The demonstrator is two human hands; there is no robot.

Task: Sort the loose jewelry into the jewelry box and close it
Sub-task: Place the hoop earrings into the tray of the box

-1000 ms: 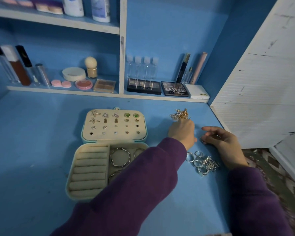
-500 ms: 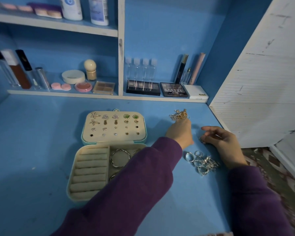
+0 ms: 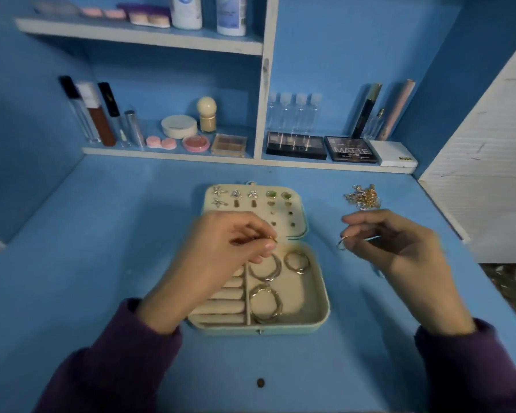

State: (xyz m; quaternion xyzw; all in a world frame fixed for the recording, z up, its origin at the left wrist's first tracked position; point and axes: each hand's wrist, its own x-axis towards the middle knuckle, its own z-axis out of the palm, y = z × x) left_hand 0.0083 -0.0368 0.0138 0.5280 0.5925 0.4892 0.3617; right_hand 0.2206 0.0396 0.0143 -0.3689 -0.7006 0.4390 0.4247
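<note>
Left hand [image 3: 221, 254] pinches a gold ring [image 3: 271, 239] above the open jewelry box [image 3: 292, 330] beneath it, right hand [image 3: 400, 254] pinches a silver ring [image 3: 341, 243] off the box's right side; such light fingertip holds could slip and send a ring rolling across the surface [image 3: 101, 263]

Blue table [image 3: 101, 263], mint jewelry box [image 3: 295, 329] (cream lining), purple sleeves [image 3: 116, 368], gold-and-silver chains [image 3: 362, 196], black palette [image 3: 350, 150].
</note>
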